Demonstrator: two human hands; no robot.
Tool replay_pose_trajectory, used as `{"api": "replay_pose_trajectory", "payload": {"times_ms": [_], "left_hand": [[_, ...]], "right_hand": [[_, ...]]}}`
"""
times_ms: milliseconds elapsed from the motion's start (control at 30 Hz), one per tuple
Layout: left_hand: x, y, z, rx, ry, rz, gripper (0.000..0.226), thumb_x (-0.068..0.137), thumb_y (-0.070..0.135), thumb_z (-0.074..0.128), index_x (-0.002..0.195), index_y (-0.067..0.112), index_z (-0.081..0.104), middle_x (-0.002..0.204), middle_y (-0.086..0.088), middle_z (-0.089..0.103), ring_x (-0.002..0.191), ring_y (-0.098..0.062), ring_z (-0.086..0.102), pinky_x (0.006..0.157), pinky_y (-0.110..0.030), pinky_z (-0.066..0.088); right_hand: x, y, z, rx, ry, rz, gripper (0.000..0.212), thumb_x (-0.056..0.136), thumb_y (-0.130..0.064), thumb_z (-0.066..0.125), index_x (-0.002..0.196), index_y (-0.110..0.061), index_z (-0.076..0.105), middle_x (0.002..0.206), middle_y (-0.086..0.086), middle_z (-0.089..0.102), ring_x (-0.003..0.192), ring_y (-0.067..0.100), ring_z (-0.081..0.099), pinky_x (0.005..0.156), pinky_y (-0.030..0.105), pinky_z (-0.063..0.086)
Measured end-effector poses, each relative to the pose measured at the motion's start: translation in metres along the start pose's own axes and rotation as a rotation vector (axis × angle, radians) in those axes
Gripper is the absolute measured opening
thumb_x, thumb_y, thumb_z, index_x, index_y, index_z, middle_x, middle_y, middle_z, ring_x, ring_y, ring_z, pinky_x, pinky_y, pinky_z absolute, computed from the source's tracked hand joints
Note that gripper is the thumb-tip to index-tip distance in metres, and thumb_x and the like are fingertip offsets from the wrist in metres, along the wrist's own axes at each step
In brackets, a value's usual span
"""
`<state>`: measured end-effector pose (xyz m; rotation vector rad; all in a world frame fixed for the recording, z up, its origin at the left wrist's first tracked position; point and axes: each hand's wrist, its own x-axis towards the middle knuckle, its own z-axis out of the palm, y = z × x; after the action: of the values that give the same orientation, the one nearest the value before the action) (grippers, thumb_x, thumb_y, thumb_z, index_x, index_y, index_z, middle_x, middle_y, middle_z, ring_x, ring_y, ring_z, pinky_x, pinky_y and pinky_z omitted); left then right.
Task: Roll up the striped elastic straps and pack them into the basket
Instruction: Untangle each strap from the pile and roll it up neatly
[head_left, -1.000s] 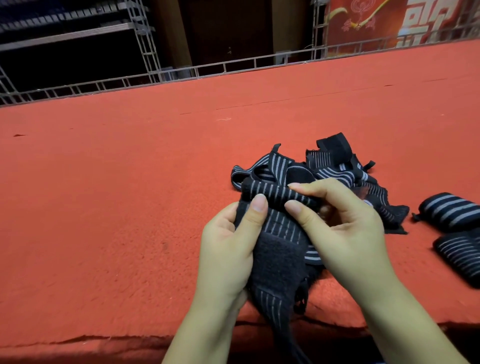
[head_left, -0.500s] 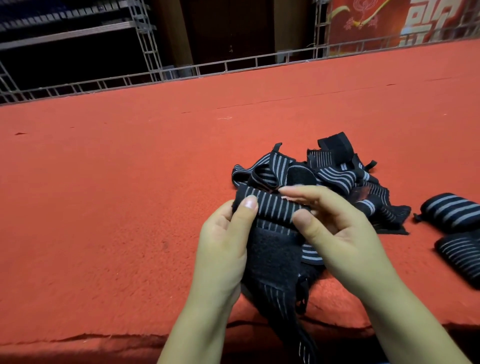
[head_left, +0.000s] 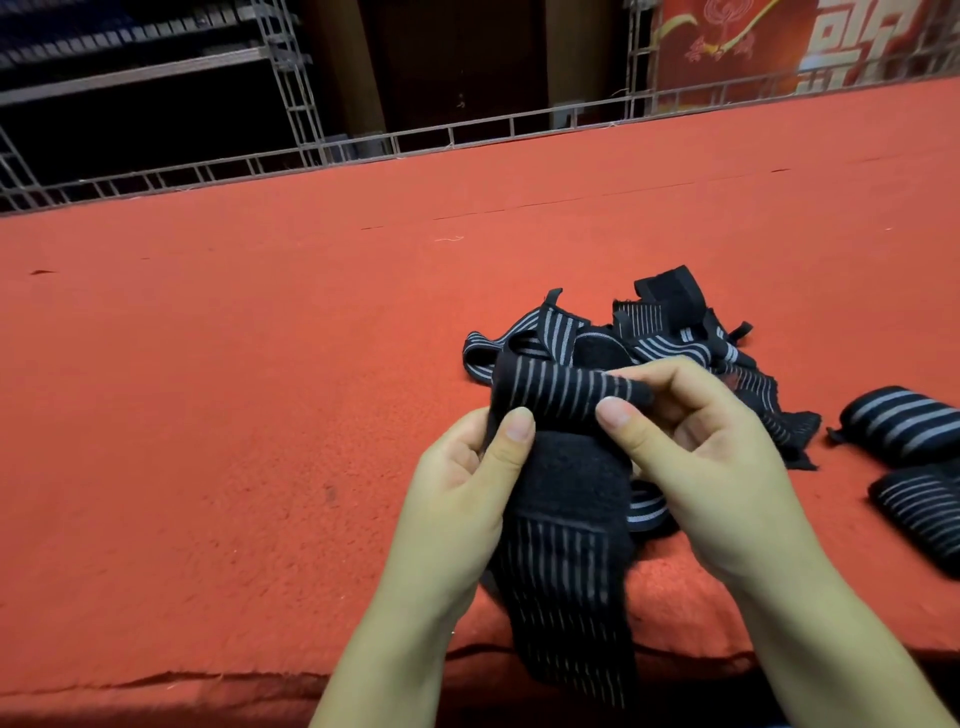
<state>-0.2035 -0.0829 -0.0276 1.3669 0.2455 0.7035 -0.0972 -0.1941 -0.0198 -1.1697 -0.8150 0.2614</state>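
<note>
Pinching the soft, limp, stretchy strap (head_left: 566, 395) with both hands — left hand (head_left: 462, 499), right hand (head_left: 696, 457) — at the rolled end.

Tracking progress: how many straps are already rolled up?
2. One roll lies on the red carpet at far right; the second roll lies just nearer, cut off by the frame edge. More could sit out of view beyond that edge.

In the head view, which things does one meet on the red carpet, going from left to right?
Left hand → strap being rolled → right hand → rolled straps at the right edge. The loose pile behind the hands overlaps them, so I leave it out.
</note>
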Motion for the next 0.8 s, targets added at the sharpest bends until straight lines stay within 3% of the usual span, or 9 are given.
{"api": "replay_pose_trajectory", "payload": {"times_ms": [167, 300, 400, 467, 533, 667, 800], "left_hand": [[-0.002, -0.002, 0.006, 0.025, -0.020, -0.007, 0.031, 0.086, 0.032, 0.058, 0.105, 0.009, 0.067, 0.103, -0.011, 0.074, 0.097, -0.023, 0.071, 0.078, -0.028, 0.056], [-0.002, -0.002, 0.010, 0.027, 0.028, -0.015, 0.030, 0.083, 0.036, 0.059, 0.095, 0.010, 0.069, 0.094, -0.009, 0.076, 0.088, -0.019, 0.072, 0.072, -0.026, 0.056], [-0.001, 0.000, 0.012, 0.043, 0.102, -0.025, 0.043, 0.080, 0.046, 0.060, 0.088, 0.006, 0.071, 0.091, -0.011, 0.076, 0.083, -0.020, 0.071, 0.071, -0.030, 0.057], [-0.001, 0.002, 0.013, 0.055, 0.152, -0.039, 0.059, 0.077, 0.061, 0.064, 0.082, 0.003, 0.071, 0.086, -0.012, 0.075, 0.079, -0.020, 0.069, 0.069, -0.034, 0.055], [0.000, 0.004, 0.014, 0.040, 0.174, -0.053, 0.058, 0.072, 0.067, 0.064, 0.074, 0.010, 0.075, 0.080, -0.010, 0.074, 0.075, -0.018, 0.069, 0.064, -0.030, 0.054], [0.001, 0.004, 0.013, 0.007, 0.163, -0.072, 0.047, 0.081, 0.053, 0.069, 0.076, 0.007, 0.074, 0.082, -0.016, 0.074, 0.075, -0.022, 0.069, 0.067, -0.033, 0.053], [0.000, 0.002, 0.011, -0.057, 0.132, -0.034, 0.034, 0.080, 0.036, 0.056, 0.081, 0.008, 0.074, 0.083, -0.013, 0.075, 0.076, -0.020, 0.072, 0.062, -0.026, 0.055]], "right_hand": [[0.002, 0.001, -0.004, -0.139, 0.068, -0.080, 0.015, 0.076, -0.033, 0.072, 0.089, -0.031, 0.065, 0.090, -0.007, 0.070, 0.086, 0.006, 0.063, 0.078, 0.026, 0.049], [-0.001, -0.002, -0.003, -0.214, 0.090, -0.126, 0.013, 0.074, -0.024, 0.071, 0.085, -0.029, 0.065, 0.084, -0.015, 0.068, 0.073, 0.001, 0.061, 0.070, 0.013, 0.046], [-0.003, -0.005, -0.001, -0.254, 0.052, -0.154, 0.020, 0.072, -0.018, 0.077, 0.085, -0.028, 0.065, 0.075, -0.022, 0.064, 0.067, -0.004, 0.058, 0.065, 0.006, 0.041], [-0.003, -0.006, 0.000, -0.289, 0.023, -0.177, 0.023, 0.069, -0.015, 0.078, 0.084, -0.028, 0.066, 0.081, -0.018, 0.065, 0.071, -0.005, 0.058, 0.065, 0.004, 0.041], [-0.003, -0.006, 0.000, -0.281, -0.009, -0.182, 0.023, 0.068, -0.013, 0.074, 0.083, -0.028, 0.067, 0.091, -0.008, 0.065, 0.081, -0.004, 0.061, 0.066, 0.005, 0.045], [-0.002, -0.002, -0.003, -0.215, -0.088, -0.122, 0.028, 0.068, -0.012, 0.072, 0.085, -0.034, 0.068, 0.100, -0.005, 0.066, 0.095, 0.004, 0.065, 0.072, 0.010, 0.050], [-0.004, -0.003, -0.006, -0.150, -0.163, -0.015, 0.026, 0.072, -0.021, 0.073, 0.096, -0.030, 0.068, 0.103, -0.010, 0.069, 0.092, 0.002, 0.066, 0.076, 0.012, 0.049]]}}
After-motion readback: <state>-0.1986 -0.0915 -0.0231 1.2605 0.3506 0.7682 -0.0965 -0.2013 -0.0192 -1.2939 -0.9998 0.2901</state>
